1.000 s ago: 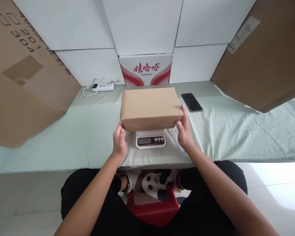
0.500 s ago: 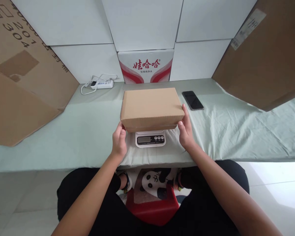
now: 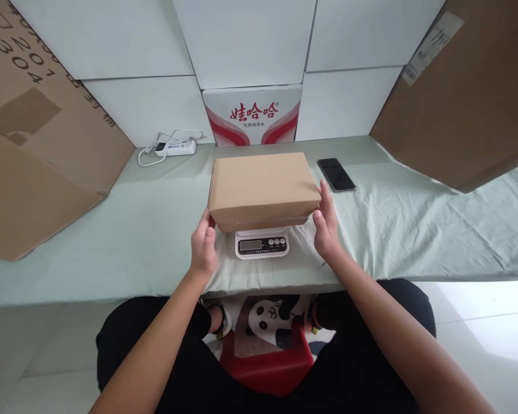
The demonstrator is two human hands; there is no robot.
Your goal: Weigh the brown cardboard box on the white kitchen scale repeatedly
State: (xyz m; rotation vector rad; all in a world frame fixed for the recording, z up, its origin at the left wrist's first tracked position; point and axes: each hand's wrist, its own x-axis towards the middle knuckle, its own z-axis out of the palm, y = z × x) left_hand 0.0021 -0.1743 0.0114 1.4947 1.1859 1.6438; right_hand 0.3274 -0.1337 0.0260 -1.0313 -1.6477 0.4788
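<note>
Two big brown cardboard sheets lean in at the edges of your view, one on the left (image 3: 38,149) and one on the right (image 3: 461,98), against a white tiled wall. Below them the worktop (image 3: 414,230) is covered in a pale green cloth. At its middle sits the cardboard box (image 3: 263,187), closed, resting on the kitchen scale (image 3: 261,244), whose display and buttons show just under the box's near edge. Your left hand (image 3: 204,247) has its fingers pressed against the box's left near corner, and your right hand (image 3: 326,221) lies flat against its right end, fingers extended. Behind the box stands a red-and-white carton (image 3: 252,115). A white power strip (image 3: 175,148) lies far left, a dark phone (image 3: 335,174) just right.
</note>
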